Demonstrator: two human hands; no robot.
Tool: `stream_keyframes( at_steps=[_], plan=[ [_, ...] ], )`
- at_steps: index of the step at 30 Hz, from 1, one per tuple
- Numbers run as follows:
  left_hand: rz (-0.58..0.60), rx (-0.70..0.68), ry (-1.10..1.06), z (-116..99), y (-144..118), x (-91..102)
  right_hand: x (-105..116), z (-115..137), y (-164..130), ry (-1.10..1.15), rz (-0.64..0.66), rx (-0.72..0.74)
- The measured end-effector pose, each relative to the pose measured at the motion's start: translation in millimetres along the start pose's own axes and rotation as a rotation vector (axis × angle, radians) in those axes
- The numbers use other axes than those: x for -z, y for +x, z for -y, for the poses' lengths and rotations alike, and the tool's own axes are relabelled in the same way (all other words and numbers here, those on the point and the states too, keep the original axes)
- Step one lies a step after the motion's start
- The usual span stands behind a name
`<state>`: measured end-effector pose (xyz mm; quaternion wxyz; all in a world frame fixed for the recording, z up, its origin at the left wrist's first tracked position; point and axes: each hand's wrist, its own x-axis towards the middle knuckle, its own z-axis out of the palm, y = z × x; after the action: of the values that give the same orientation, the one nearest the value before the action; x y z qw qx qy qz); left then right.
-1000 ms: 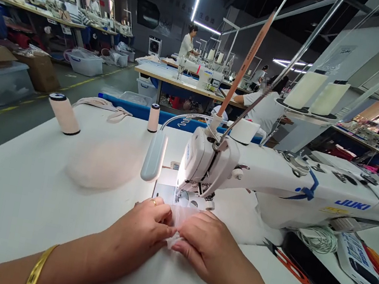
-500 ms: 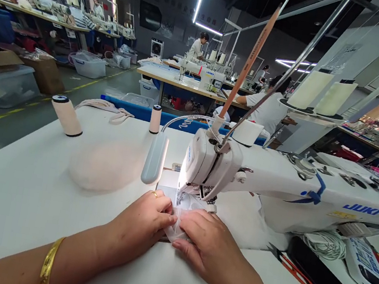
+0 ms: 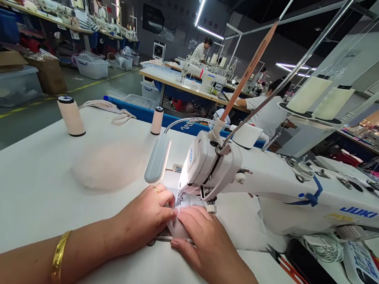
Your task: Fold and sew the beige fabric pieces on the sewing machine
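Translucent white fabric piece (image 3: 178, 228) lies flat under the needle of the sewing machine (image 3: 277, 187), pinned between both hands. Left hand (image 3: 143, 217) and right hand (image 3: 203, 242) press it, fingertips meeting. Thread cone (image 3: 71, 115) stands well apart on the white table (image 3: 12, 189).
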<state>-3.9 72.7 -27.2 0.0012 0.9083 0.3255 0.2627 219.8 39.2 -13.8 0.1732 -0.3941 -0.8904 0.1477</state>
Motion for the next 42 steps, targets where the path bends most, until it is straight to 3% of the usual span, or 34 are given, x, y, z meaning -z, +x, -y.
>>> stream_keyframes(
  at_steps=[6,11,13,17,18,20,23,26,29,34,38,42],
  plan=[
    [-0.052,-0.044,-0.033,5.0,-1.0,-5.3,-1.2,-0.3,0.5,0.026,-0.024,0.015],
    [0.003,-0.03,-0.067,0.4,-6.9,-1.5,-1.6,1.5,-0.8,0.029,-0.026,0.044],
    [0.085,0.015,-0.122,-2.7,-10.3,12.5,-2.0,2.7,-1.9,0.031,-0.021,0.066],
    [0.381,0.153,-0.363,-2.4,-9.4,57.3,-5.0,6.0,-4.5,0.053,-0.041,0.163],
    [0.411,0.232,-0.415,-0.8,-7.1,65.8,-5.9,7.2,-4.9,0.055,-0.05,0.19],
    [0.34,0.455,-0.384,3.0,-2.0,72.5,-7.6,10.2,-5.4,0.052,-0.062,0.231],
    [0.266,0.648,-0.23,5.4,2.7,58.1,-9.3,14.9,-5.8,0.057,-0.058,0.263],
    [0.294,0.632,-0.241,1.6,2.3,37.7,-10.8,17.6,-6.2,0.087,-0.063,0.288],
    [0.279,0.659,-0.403,-3.8,1.1,31.9,-12.5,17.3,-6.7,0.132,-0.091,0.317],
    [0.205,0.848,-0.786,-8.5,1.8,39.6,-15.2,13.8,-5.6,0.237,-0.169,0.292],
    [0.21,0.924,-1.025,-9.2,2.7,38.8,-17.7,12.4,-2.7,0.281,-0.297,0.149],
    [0.221,0.927,-1.157,-8.6,2.7,34.9,-22.4,14.4,0.2,0.284,-0.321,-0.001]
  ],
)
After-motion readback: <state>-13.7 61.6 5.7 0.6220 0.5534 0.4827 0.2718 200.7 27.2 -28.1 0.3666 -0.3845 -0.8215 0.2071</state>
